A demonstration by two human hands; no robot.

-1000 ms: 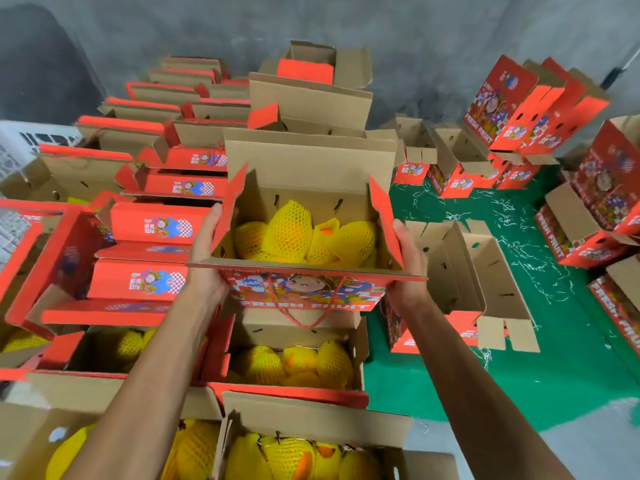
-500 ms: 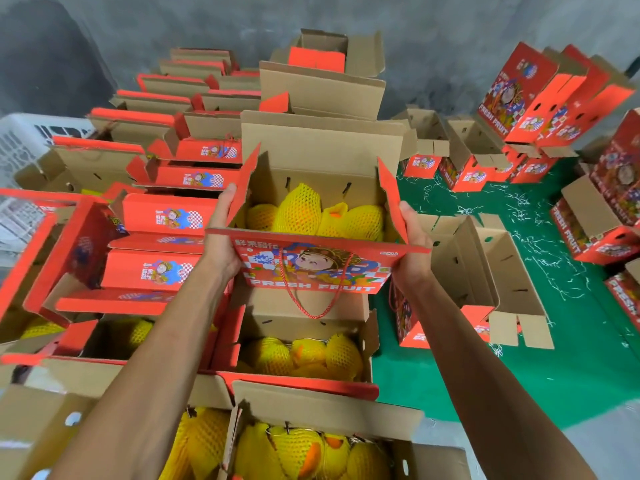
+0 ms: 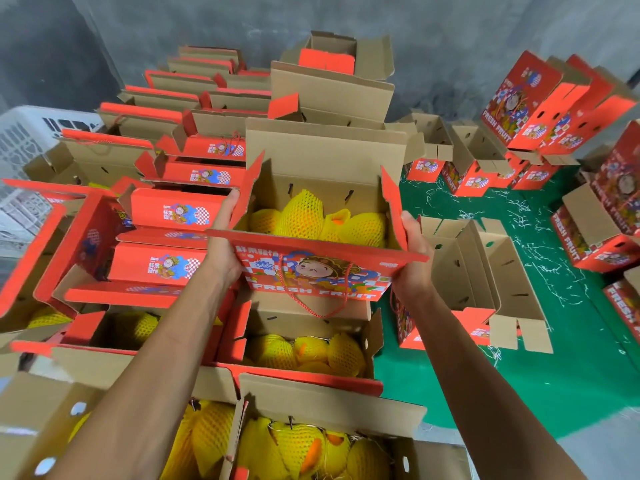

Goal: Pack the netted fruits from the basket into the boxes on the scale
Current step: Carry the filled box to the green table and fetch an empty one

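Observation:
I hold an open red "FRESH FRUIT" box (image 3: 313, 275) up over a stack of boxes, its lid flaps standing open. Inside it lie several fruits in yellow net sleeves (image 3: 304, 218). My left hand (image 3: 221, 244) grips the box's left end, fingers up along the side flap. My right hand (image 3: 412, 258) grips its right end. Below it sits another open box of netted fruits (image 3: 308, 351), and a third box with netted fruits (image 3: 298, 448) lies nearest me. No scale is visible.
Rows of red boxes (image 3: 166, 261) are stacked at the left, some holding yellow fruit. A white plastic basket (image 3: 24, 140) stands at far left. Empty open boxes (image 3: 478, 271) and more red boxes (image 3: 540, 105) stand on the green floor (image 3: 571, 358) at right.
Both hands have carried the filled box a little farther away and higher, and its front face has tilted more toward me. The grip is unchanged.

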